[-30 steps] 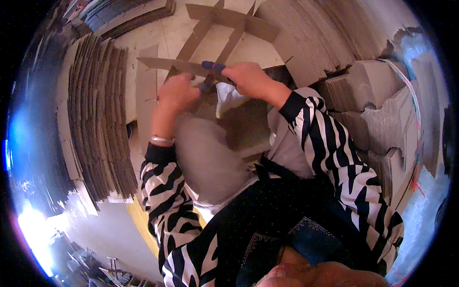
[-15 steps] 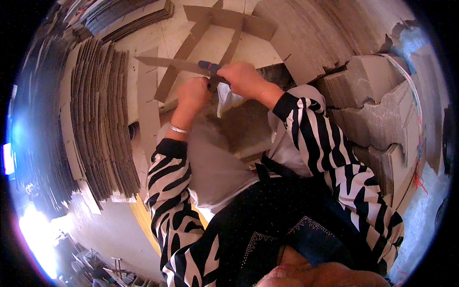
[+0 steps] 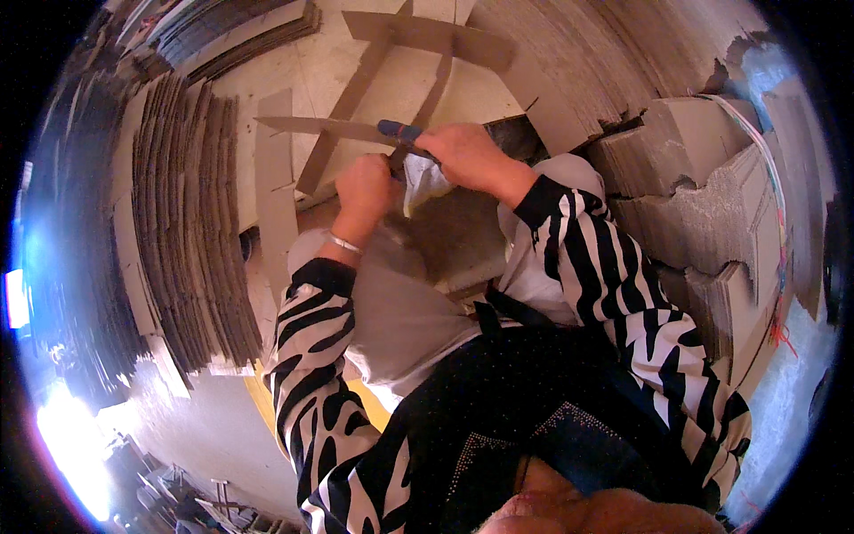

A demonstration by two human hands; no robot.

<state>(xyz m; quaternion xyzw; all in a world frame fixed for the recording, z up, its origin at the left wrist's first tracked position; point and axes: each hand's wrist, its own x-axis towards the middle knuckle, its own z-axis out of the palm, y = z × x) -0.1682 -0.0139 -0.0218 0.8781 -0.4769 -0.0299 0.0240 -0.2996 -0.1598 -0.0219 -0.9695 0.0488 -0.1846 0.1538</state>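
Slotted cardboard strips cross each other in a loose lattice in front of me. Its far crosspiece (image 3: 485, 49) spans two long strips, a left one (image 3: 358, 86) and a right one (image 3: 436, 89). A near crosspiece (image 3: 302, 125) lies across them and points out to the left. My left hand (image 3: 363, 189) is closed low at the near end of the right long strip. My right hand (image 3: 470, 158) is closed on the right part of the near crosspiece; a dark blue covering (image 3: 398, 131) appears to wrap its finger. The fingertips and the slot are mostly hidden.
Stacked cardboard strips (image 3: 182, 222) stand at the left, beside a single flat strip (image 3: 276, 169). Larger cardboard stacks (image 3: 685, 214) rise on the right, with a coloured cord (image 3: 765, 147) over them. A white crumpled piece (image 3: 425, 181) hangs below my hands, above my knees.
Both hands have shifted slightly right and toward me, with the near crosspiece moving along. The lattice's near left end has shifted a little the same way. Both hands keep their grip.
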